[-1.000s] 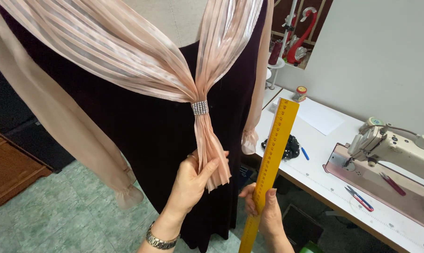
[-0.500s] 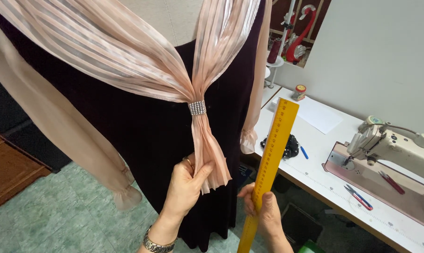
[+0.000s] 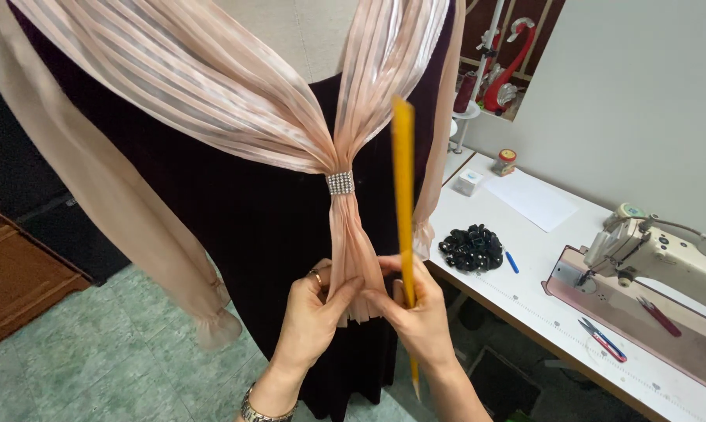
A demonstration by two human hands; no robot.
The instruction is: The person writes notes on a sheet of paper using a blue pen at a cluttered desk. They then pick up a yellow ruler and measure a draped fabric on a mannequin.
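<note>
My left hand [image 3: 310, 312] pinched the lower end of the pleated, pale pink striped scarf tail [image 3: 351, 250], thumb and fingers closed on the fabric just above its hem. My right hand [image 3: 417, 312] met it from the other side, its fingers closed around the long yellow ruler [image 3: 403, 203] and touching the same hem. The two hands were pressed close together, neither clearly nearer the fabric.

The tail hung straight down from a small band of sparkling rhinestones [image 3: 340, 183], so its long axis ran vertical, and the ruler stood upright just beside it on the right, seen nearly edge-on. The ruler's top rose above the band; its lower end passed below my right wrist.

The scarf draped over a dark velvet dress [image 3: 244, 227] on a mannequin. To the right stood a white worktable [image 3: 525, 266] with a sewing machine [image 3: 657, 250], a heap of black beads [image 3: 472, 248], a white paper sheet [image 3: 533, 199] and small blue-handled snips [image 3: 601, 339].
</note>
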